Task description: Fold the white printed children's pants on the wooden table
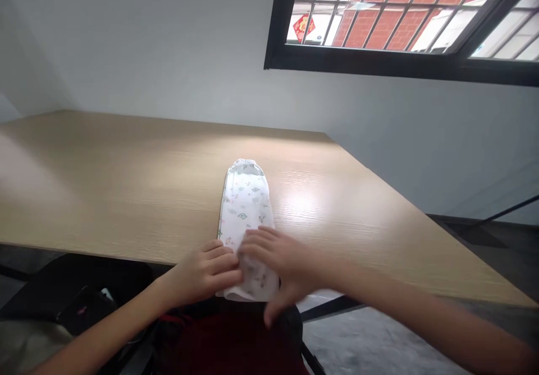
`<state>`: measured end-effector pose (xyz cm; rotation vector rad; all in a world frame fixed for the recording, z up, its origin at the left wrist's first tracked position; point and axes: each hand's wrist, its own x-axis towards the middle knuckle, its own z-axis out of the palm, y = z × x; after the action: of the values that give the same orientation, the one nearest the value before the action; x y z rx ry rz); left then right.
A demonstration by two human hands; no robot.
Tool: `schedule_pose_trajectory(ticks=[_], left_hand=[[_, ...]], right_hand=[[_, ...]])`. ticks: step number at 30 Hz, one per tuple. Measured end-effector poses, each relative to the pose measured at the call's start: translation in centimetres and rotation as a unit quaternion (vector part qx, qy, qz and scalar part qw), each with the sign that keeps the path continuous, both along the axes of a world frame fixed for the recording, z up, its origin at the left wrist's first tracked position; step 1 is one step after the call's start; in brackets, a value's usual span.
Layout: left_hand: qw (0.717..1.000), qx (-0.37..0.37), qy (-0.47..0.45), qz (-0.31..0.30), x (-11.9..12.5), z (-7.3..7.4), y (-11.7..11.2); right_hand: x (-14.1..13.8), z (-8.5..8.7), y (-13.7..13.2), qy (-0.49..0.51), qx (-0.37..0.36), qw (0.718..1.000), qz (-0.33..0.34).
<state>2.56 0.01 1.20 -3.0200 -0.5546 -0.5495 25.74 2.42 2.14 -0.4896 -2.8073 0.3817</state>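
Observation:
A folded white cloth garment [244, 201] with a small print lies lengthwise on the table, a gathered elastic end pointing away from me. Its exact kind is unclear. The near end reaches over the table's front edge. My left hand [210, 274] rests on the cloth's left side near that edge, fingers laid side by side. Across the near part of the cloth, slightly blurred, is my right hand [282, 260], with fingers extended over the fabric and thumb spread towards me. The hands are close together, and both touch the cloth.
The wooden table [138, 184] extends to the left and back towards a pale wall [168, 44]. A barred window [379, 15] with a dark frame is at the upper right. A black bag or seat [80, 285] lies below the table's front edge at left.

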Motion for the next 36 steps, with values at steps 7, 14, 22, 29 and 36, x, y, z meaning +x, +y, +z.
schedule_pose_trajectory(ticks=[7,14,22,29,36], left_hand=[[0.966,-0.208,-0.137,0.066,0.2,5.5,-3.3],[0.919,-0.2,-0.15,0.306,1.0,7.6,9.2],[0.943,-0.141,-0.075,0.291,2.2,1.4,10.4],[0.961,-0.119,0.066,0.242,3.7,-0.8,1.7],[0.948,-0.174,0.035,0.265,0.0,0.6,1.0]], right_hand=[[1.1,1.6,-6.0,0.184,-0.009,0.978,-0.094],[-0.6,3.2,8.3,0.239,-0.219,0.906,-0.272],[-2.6,-0.8,11.9,0.132,-0.045,0.911,-0.388],[-7.1,-1.6,14.9,0.031,0.204,0.926,-0.315],[-6.8,1.2,15.2,0.044,0.177,0.948,-0.261]])
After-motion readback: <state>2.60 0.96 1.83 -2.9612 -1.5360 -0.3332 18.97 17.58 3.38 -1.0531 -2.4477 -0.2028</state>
